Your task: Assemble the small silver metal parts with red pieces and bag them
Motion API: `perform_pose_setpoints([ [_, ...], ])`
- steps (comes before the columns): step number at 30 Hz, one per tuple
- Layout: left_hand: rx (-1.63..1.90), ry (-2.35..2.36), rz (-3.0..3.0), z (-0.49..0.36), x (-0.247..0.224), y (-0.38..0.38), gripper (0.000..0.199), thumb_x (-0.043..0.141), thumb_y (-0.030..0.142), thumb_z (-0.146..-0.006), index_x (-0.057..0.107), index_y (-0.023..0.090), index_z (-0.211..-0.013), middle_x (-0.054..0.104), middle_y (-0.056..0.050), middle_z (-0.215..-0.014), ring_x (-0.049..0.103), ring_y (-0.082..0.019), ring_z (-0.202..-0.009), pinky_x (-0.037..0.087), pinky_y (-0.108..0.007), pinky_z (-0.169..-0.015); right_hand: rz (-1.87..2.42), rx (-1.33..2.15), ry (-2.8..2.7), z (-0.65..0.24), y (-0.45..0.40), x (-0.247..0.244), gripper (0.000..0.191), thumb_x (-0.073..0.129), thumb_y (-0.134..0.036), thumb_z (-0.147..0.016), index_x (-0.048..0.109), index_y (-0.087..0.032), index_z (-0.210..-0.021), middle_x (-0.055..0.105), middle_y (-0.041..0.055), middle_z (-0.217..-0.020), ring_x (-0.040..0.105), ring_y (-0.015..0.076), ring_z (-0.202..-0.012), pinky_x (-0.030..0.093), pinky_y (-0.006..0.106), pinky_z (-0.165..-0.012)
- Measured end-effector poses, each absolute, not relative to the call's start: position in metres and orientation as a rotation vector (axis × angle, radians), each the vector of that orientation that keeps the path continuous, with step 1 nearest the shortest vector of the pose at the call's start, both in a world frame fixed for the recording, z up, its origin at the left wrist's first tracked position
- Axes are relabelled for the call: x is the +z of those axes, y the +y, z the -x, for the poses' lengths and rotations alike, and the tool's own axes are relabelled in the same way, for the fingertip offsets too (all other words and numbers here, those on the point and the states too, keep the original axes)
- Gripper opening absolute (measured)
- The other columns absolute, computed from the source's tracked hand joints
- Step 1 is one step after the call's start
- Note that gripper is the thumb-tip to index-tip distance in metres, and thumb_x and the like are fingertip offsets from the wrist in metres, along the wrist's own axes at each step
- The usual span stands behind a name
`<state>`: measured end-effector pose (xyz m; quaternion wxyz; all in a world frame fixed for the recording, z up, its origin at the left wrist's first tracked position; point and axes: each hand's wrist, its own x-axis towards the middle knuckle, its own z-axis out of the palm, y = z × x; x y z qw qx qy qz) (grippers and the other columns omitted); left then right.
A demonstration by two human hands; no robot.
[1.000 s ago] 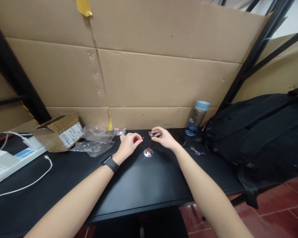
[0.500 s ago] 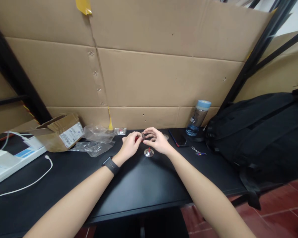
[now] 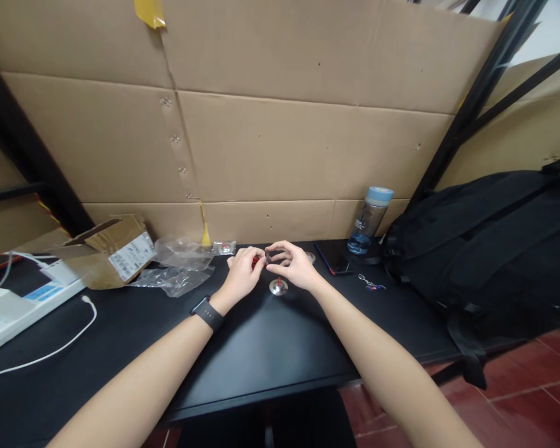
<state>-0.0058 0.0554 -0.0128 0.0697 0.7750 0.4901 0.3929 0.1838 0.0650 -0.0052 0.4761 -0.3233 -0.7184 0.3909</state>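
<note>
My left hand [image 3: 245,271], with a black watch on the wrist, is closed round a small red object [image 3: 256,261] that its fingers partly hide. Facing it, my right hand [image 3: 293,266] pinches a small dark round piece [image 3: 267,256] against the red object. Just below the hands, a shiny metal disc [image 3: 279,287] with a red centre lies on the black table [image 3: 270,348]. Another round metal item [image 3: 310,256] shows partly behind my right hand.
On the left are an opened cardboard box [image 3: 116,252], clear plastic bags [image 3: 177,267], a small packet [image 3: 224,247] and a white power strip [image 3: 23,314] with a cable. Rightward are a phone [image 3: 334,257], a bottle [image 3: 370,221], a keychain [image 3: 372,284] and a black backpack [image 3: 490,249].
The whole view has shifted slightly. Both hands stay together round the small pieces, with almost no change in their grip.
</note>
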Motion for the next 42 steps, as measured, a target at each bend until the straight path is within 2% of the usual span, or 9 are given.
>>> perform_pose_setpoints([
  [12,1.177,1.514,-2.328,0.004,-0.01,0.05,0.015,0.051,0.029,-0.095,0.064,0.023,-0.09,0.071,-0.003,-0.099,0.058,-0.025,-0.104,0.036,-0.038,-0.086,0.711,1.106,-1.687,-0.185,0.064,-0.006,0.049,0.086,-0.029,-0.068,0.063,-0.023,-0.111,0.067,0.009,-0.123,0.071,0.0193,-0.095,0.059,0.037,-0.087],
  [21,1.268,1.332,-2.15,0.005,-0.013,0.055,0.015,0.051,0.033,-0.096,0.064,0.024,-0.095,0.073,-0.002,-0.097,0.064,-0.02,-0.095,0.044,-0.033,-0.086,0.72,1.133,-1.647,-0.188,0.068,-0.009,0.046,0.083,-0.031,-0.072,0.062,-0.024,-0.112,0.063,0.0077,-0.126,0.071,0.0178,-0.094,0.057,0.039,-0.095],
  [27,1.233,1.425,-2.24,0.005,-0.005,0.048,0.014,0.056,0.031,-0.093,0.068,0.025,-0.09,0.074,-0.002,-0.096,0.062,-0.023,-0.102,0.042,-0.037,-0.091,0.656,1.249,-1.604,-0.189,0.067,-0.008,0.052,0.084,-0.031,-0.073,0.059,-0.026,-0.117,0.061,0.0067,-0.127,0.07,0.0173,-0.099,0.053,0.04,-0.101],
  [34,1.291,1.472,-2.267,0.005,-0.001,0.046,0.017,0.057,0.033,-0.094,0.072,0.026,-0.091,0.075,-0.003,-0.099,0.059,-0.025,-0.106,0.039,-0.041,-0.095,0.64,1.276,-1.609,-0.189,0.066,-0.007,0.054,0.085,-0.031,-0.072,0.059,-0.027,-0.119,0.062,0.0063,-0.126,0.069,0.017,-0.098,0.053,0.04,-0.101],
  [42,1.237,1.539,-2.331,0.002,-0.002,0.042,0.019,0.052,0.032,-0.096,0.068,0.025,-0.09,0.074,-0.004,-0.1,0.056,-0.026,-0.106,0.034,-0.041,-0.09,0.665,1.252,-1.628,-0.189,0.065,-0.006,0.056,0.086,-0.031,-0.07,0.059,-0.026,-0.119,0.063,0.0069,-0.124,0.069,0.0167,-0.097,0.055,0.04,-0.098],
])
